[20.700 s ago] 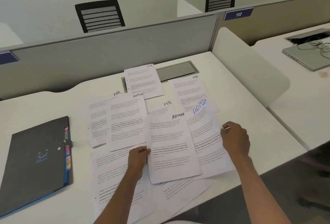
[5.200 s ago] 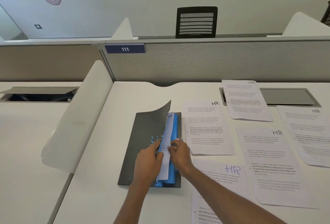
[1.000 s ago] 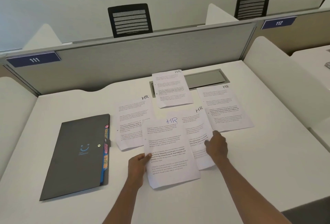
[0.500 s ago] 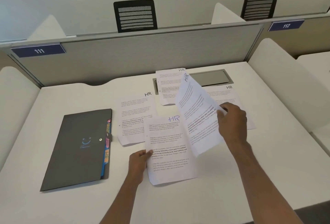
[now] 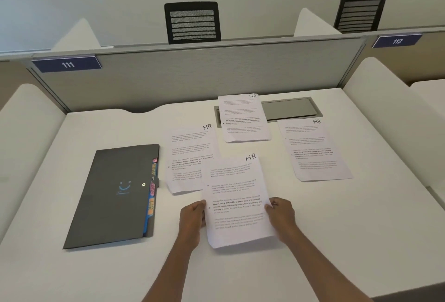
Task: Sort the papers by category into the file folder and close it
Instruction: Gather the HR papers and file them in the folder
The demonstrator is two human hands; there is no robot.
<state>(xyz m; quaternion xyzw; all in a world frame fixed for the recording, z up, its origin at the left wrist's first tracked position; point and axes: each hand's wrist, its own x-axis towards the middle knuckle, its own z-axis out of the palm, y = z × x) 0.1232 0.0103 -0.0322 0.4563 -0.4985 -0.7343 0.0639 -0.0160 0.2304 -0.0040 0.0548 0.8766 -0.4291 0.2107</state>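
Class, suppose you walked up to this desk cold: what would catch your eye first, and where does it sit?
First, the two hands, left hand and right hand, gripping an HR-marked stack of papers near the desk's front edge. Next, the dark file folder, shut, lying to their left. Three more HR sheets lie apart behind, the farthest sheet overlapping a grey cable hatch.

Two bare forearms, left hand (image 5: 192,218), right hand (image 5: 280,215), sleeveless

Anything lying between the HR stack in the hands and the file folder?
Nothing visible. The HR stack, held by the left hand and right hand, has bare desk between it and the closed file folder.
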